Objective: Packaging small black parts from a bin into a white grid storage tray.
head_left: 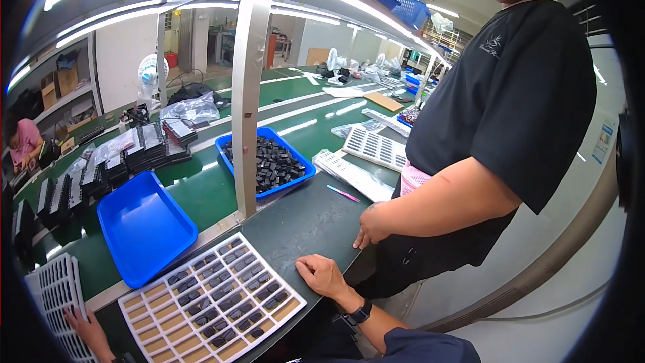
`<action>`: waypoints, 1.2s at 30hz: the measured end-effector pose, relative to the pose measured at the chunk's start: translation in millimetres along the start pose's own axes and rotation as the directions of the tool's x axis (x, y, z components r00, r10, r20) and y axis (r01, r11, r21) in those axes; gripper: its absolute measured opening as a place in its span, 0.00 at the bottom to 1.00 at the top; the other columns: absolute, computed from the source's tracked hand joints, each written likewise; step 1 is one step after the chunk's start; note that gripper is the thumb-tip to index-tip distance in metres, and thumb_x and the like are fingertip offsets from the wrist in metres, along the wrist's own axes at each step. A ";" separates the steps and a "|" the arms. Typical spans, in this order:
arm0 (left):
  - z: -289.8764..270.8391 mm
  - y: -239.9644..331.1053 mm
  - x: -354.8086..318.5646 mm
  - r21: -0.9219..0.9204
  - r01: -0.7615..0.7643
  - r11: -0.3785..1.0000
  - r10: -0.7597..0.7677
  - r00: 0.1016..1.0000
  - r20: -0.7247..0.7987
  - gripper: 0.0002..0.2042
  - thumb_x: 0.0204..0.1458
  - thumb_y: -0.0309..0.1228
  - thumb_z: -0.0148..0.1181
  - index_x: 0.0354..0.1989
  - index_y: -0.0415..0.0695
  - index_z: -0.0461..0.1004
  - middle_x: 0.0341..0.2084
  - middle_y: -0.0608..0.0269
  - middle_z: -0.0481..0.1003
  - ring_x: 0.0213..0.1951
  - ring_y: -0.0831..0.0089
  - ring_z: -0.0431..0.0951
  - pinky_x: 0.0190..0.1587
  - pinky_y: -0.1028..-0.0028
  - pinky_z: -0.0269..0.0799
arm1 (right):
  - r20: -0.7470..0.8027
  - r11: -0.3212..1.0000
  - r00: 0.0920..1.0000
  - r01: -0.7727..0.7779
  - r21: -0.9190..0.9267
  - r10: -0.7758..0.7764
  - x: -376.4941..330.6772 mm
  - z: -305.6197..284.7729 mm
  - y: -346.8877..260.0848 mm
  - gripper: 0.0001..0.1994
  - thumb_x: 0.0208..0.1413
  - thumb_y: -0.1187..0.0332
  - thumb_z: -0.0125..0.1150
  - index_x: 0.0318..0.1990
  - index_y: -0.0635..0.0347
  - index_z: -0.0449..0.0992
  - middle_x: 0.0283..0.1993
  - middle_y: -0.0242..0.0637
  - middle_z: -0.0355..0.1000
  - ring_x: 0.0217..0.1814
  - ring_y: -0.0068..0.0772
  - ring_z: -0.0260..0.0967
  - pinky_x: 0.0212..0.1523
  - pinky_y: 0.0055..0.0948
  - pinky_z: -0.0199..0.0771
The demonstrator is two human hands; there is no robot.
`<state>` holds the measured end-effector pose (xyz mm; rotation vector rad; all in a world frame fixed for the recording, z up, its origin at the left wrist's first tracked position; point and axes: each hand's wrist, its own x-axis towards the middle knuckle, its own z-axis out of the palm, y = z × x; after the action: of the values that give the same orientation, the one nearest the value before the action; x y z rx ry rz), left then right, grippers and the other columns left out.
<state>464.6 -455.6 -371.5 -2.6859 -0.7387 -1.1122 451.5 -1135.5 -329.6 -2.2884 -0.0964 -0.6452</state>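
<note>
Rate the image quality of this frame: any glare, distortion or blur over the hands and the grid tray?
Head view: strong fisheye bending, the upright post and bench edges curve, corners vignetted black. Ceiling strip lights blow out and streak glare across the green belt. The right hand, left hand and white grid tray are sharp and evenly lit.

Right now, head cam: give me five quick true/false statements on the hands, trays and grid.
1. The right hand rests on the dark bench beside the white grid tray. True.
2. The near blue tray is full of black parts. False: it holds nothing; the far blue tray has the black parts.
3. The left hand is at the lower left, by a stack of white grids. True.
4. Every cell of the white grid tray is filled. False: many cells show bare bottoms.
5. A standing person's hand holds the pink pen. False: it rests on the bench edge; the pen lies apart.
</note>
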 end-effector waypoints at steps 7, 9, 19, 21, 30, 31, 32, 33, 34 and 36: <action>1.8 6.1 1.3 0.030 0.044 0.999 -0.050 0.974 0.222 0.25 0.62 0.28 0.61 0.65 0.27 0.69 0.72 0.38 0.62 0.74 0.43 0.60 0.75 0.54 0.58 | 0.010 0.999 0.999 -0.038 0.017 0.038 -9.9 0.2 -2.4 0.08 0.63 0.67 0.63 0.42 0.61 0.84 0.35 0.49 0.79 0.39 0.54 0.78 0.42 0.45 0.78; 14.3 -10.4 -2.3 -0.185 0.176 0.967 -0.102 0.930 0.352 0.26 0.62 0.27 0.61 0.67 0.28 0.68 0.72 0.38 0.63 0.74 0.45 0.60 0.75 0.55 0.57 | 0.024 0.999 0.999 -0.048 0.020 0.047 -15.7 0.1 -7.2 0.08 0.63 0.67 0.63 0.41 0.61 0.84 0.35 0.49 0.79 0.39 0.54 0.78 0.42 0.45 0.78; -52.0 99.1 6.7 -0.628 0.243 0.739 0.180 0.828 0.532 0.14 0.67 0.37 0.62 0.44 0.36 0.79 0.35 0.59 0.82 0.40 0.71 0.81 0.48 0.69 0.76 | 0.007 0.985 1.000 0.012 -0.170 -0.011 14.6 -8.8 1.9 0.13 0.67 0.66 0.60 0.32 0.68 0.77 0.30 0.58 0.72 0.30 0.52 0.74 0.34 0.43 0.74; -57.0 95.0 8.4 -0.699 0.283 0.657 0.203 0.826 0.526 0.13 0.67 0.36 0.63 0.40 0.36 0.78 0.31 0.64 0.80 0.35 0.78 0.77 0.42 0.74 0.73 | -0.021 0.998 0.999 -0.051 -0.047 0.050 13.7 -6.6 -15.2 0.10 0.66 0.67 0.63 0.37 0.67 0.81 0.29 0.49 0.77 0.27 0.36 0.74 0.31 0.35 0.73; -48.6 89.1 1.7 -0.671 0.343 0.657 0.189 0.787 0.587 0.14 0.66 0.35 0.63 0.34 0.37 0.72 0.26 0.69 0.74 0.30 0.83 0.68 0.36 0.77 0.67 | 0.174 0.947 0.940 -0.312 0.077 0.295 9.5 1.9 -10.8 0.07 0.63 0.71 0.67 0.43 0.67 0.84 0.30 0.37 0.80 0.31 0.22 0.76 0.36 0.24 0.75; -48.9 88.0 0.8 -0.671 0.342 0.658 0.190 0.787 0.587 0.14 0.66 0.35 0.63 0.34 0.37 0.72 0.26 0.69 0.74 0.30 0.83 0.68 0.36 0.77 0.67 | 0.174 0.946 0.939 -0.313 0.079 0.296 9.4 -0.1 -16.1 0.07 0.63 0.71 0.67 0.43 0.67 0.84 0.30 0.37 0.80 0.31 0.22 0.76 0.36 0.24 0.75; -47.9 88.9 1.8 -0.675 0.340 0.655 0.196 0.786 0.586 0.14 0.66 0.35 0.63 0.33 0.37 0.72 0.25 0.69 0.73 0.30 0.83 0.68 0.36 0.77 0.66 | 0.208 0.962 0.955 -0.242 0.128 0.213 11.6 -3.1 -23.5 0.07 0.63 0.71 0.67 0.43 0.67 0.85 0.31 0.37 0.81 0.31 0.21 0.76 0.36 0.24 0.75; -46.9 90.3 3.3 -0.683 0.338 0.648 0.203 0.787 0.582 0.14 0.66 0.34 0.63 0.33 0.38 0.71 0.25 0.69 0.72 0.30 0.82 0.67 0.35 0.76 0.66 | 0.233 0.970 0.965 -0.167 0.176 0.124 14.9 -6.0 -33.4 0.07 0.63 0.71 0.67 0.43 0.67 0.85 0.31 0.36 0.81 0.31 0.21 0.76 0.35 0.24 0.75; -46.2 95.1 6.2 -0.715 0.334 0.614 0.215 0.801 0.559 0.14 0.66 0.34 0.63 0.33 0.38 0.71 0.24 0.69 0.71 0.30 0.82 0.66 0.35 0.76 0.65 | 0.231 0.975 0.973 -0.065 0.211 0.015 18.6 -15.3 -46.8 0.07 0.63 0.71 0.67 0.42 0.67 0.85 0.31 0.36 0.81 0.32 0.20 0.75 0.35 0.24 0.74; -31.6 86.4 1.5 -0.743 0.267 0.614 0.256 0.823 0.507 0.13 0.66 0.33 0.63 0.32 0.37 0.70 0.23 0.67 0.69 0.30 0.80 0.66 0.35 0.75 0.66 | 0.353 0.987 0.935 -0.025 0.158 -0.033 24.9 -20.0 -56.2 0.07 0.62 0.71 0.68 0.42 0.68 0.85 0.33 0.35 0.82 0.33 0.19 0.76 0.36 0.25 0.74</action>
<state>488.2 -539.8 -343.1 -3.9088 -0.3026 -0.6792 450.5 -1111.7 -269.5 -2.2237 -0.3138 -0.2085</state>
